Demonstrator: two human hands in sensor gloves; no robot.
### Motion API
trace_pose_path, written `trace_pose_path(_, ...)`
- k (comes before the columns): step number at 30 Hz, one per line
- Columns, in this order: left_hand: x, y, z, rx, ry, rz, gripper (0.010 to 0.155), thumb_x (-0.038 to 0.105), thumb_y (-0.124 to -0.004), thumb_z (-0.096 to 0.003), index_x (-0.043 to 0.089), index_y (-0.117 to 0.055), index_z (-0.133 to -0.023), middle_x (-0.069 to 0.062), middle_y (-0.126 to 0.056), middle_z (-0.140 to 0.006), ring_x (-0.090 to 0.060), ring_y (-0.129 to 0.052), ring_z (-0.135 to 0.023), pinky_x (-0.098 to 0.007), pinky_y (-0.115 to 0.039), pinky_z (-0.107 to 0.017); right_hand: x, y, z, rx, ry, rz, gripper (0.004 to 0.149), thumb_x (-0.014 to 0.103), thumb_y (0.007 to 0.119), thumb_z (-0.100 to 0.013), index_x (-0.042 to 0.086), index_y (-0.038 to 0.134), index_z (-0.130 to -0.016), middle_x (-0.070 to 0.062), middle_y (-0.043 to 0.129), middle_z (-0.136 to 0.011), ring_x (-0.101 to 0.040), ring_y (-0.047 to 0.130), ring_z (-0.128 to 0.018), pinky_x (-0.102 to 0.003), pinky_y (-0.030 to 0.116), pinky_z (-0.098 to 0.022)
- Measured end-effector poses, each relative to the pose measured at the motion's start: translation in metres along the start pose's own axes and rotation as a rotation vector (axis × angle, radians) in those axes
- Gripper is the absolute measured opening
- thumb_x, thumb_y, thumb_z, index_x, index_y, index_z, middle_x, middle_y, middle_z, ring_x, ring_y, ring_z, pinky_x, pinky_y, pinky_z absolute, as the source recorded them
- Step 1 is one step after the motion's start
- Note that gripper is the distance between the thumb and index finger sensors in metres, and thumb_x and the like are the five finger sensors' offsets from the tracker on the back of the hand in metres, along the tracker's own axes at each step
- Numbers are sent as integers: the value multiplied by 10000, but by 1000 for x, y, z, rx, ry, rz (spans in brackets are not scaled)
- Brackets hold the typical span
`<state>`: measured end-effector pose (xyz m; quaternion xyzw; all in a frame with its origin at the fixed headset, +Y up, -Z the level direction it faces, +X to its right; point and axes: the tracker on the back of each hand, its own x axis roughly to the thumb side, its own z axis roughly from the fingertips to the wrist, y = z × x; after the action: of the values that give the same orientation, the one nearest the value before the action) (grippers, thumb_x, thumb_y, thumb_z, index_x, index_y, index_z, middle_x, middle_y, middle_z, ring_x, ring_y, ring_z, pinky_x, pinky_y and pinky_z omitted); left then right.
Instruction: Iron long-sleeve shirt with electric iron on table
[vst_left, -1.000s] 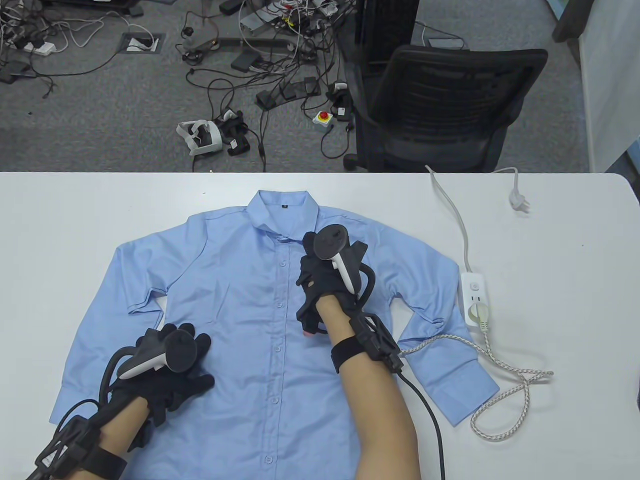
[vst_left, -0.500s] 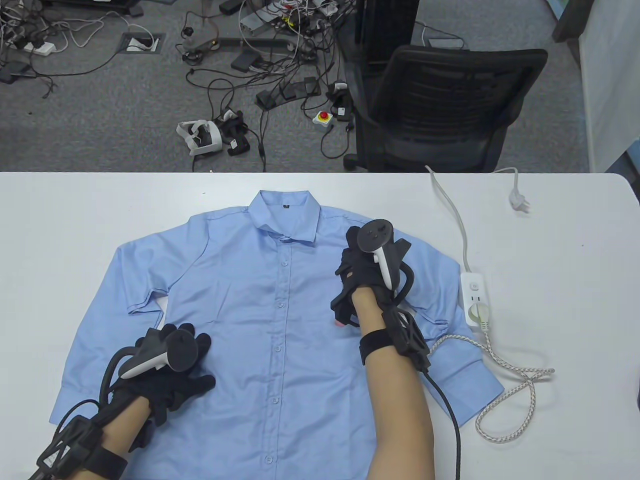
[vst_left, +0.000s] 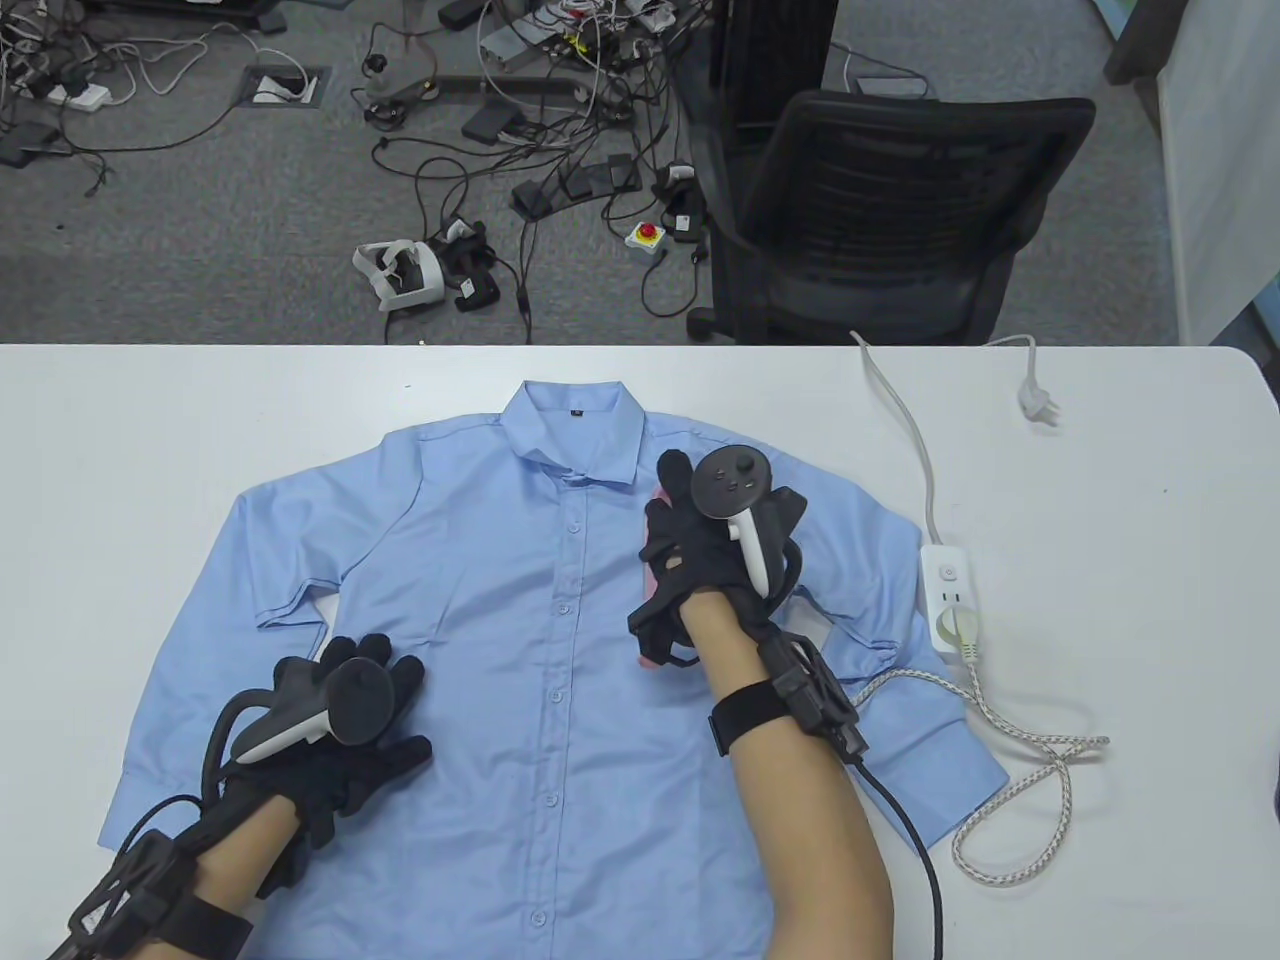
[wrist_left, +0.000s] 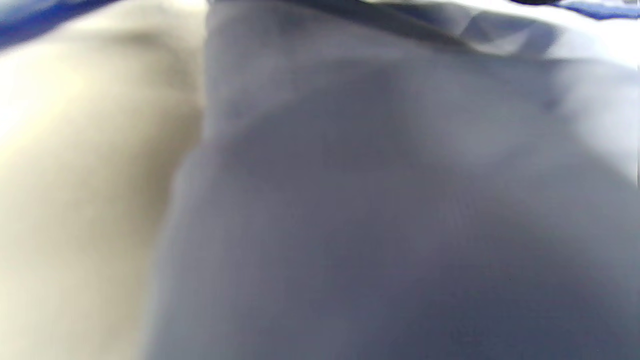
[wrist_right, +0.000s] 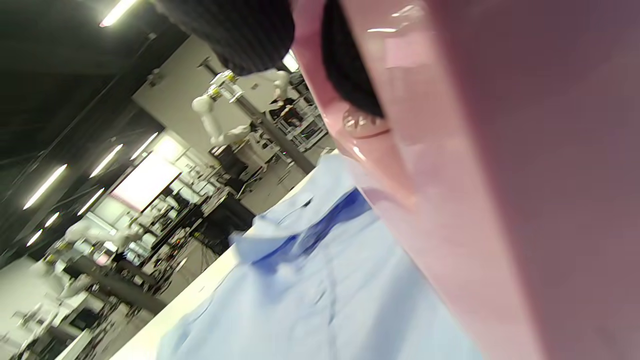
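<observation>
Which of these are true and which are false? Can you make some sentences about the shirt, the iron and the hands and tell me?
1. The blue shirt lies flat on the white table, buttoned up. True.
2. The right hand grips a pink iron. True.
3. The left hand is lifting a sleeve off the table. False: it rests flat on the front of the shirt.
4. The iron's cord is plugged into the white power strip. True.
5. The iron stands on the bare table beside the shirt. False: it is on the shirt, near the collar.
</observation>
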<state>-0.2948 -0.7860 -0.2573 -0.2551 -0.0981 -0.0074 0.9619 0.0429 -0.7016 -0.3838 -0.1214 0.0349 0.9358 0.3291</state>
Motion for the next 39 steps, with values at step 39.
trace_pose_path(39,1,-9,-2,-104,24,-8,786,751,-550,-449,465,-113,-1035,59,22,-1168,-280,-18,-1078,-658,-54,-690,-64,3,42,-82,169,175,528,451,637,-415,448,504,-926,-77,730,-698,-98,926,-261,-309,850,-247)
